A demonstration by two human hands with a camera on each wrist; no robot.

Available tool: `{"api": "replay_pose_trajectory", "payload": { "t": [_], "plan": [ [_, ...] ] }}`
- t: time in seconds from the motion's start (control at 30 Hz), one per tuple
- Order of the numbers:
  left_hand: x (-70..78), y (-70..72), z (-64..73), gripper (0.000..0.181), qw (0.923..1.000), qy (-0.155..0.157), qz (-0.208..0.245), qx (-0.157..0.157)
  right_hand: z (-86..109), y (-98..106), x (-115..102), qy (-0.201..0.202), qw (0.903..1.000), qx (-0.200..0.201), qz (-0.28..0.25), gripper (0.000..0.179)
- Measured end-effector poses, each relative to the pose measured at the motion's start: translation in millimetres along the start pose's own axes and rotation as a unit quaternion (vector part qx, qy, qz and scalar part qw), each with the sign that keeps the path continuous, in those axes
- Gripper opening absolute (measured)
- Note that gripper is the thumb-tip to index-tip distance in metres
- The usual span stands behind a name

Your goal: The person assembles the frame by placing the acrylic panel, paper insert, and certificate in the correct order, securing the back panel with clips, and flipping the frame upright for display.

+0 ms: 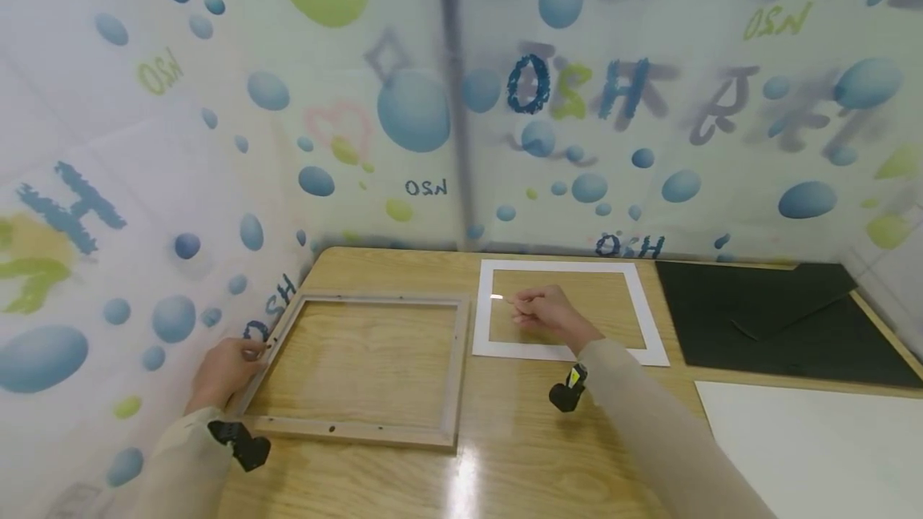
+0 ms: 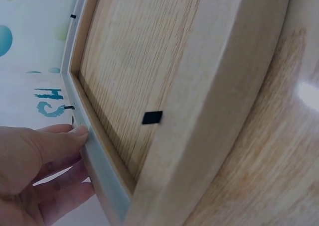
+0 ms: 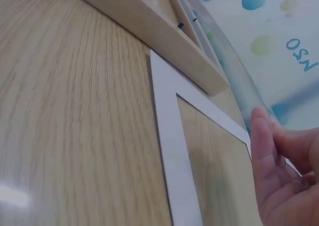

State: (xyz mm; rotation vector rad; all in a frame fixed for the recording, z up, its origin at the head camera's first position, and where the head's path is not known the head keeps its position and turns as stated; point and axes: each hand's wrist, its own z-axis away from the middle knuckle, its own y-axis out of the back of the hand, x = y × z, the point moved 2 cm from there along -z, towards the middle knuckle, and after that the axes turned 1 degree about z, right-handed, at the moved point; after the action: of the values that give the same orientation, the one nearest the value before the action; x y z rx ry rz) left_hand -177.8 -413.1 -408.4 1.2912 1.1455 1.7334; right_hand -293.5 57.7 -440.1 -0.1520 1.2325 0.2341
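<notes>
On the table's left half lies an empty wooden picture frame (image 1: pixel 457 375) with small dark tabs along its sides. My left hand (image 1: pixel 225 371) grips its left side; in the left wrist view the thumb (image 2: pixel 79 131) lies on the top of the rail. My right hand (image 1: pixel 551 315) is over the opening of a white mat (image 1: pixel 652 335), thumb and fingers brought together. A thin, shiny white sliver (image 1: pixel 496 296) shows at those fingertips; its kind cannot be told. In the right wrist view, the hand (image 3: pixel 286 171) hides part of the mat's far side.
A black board (image 1: pixel 779 323) lies at the back right, and a white sheet (image 1: pixel 822 447) in front of it. The mat lies close beside the frame's right side. A patterned curtain wall (image 1: pixel 411 207) stands behind the wooden table (image 1: pixel 505 455) and along its left side.
</notes>
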Motion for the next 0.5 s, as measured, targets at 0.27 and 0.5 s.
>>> {"api": "replay_pose_trajectory", "payload": {
  "t": [0.27, 0.5],
  "plan": [
    [-2.8, 0.3, -1.7, 0.032, 0.9999, -0.004, 0.012, -0.005, -9.0, -15, 0, 0.010, 0.9999, -0.008, -0.011, 0.032],
    [-7.4, 1.0, -5.5, 0.031, 0.9997, -0.004, 0.022, -0.011, -12.3, -30, -2, 0.024, 0.9994, -0.021, -0.015, 0.029]
  ]
}}
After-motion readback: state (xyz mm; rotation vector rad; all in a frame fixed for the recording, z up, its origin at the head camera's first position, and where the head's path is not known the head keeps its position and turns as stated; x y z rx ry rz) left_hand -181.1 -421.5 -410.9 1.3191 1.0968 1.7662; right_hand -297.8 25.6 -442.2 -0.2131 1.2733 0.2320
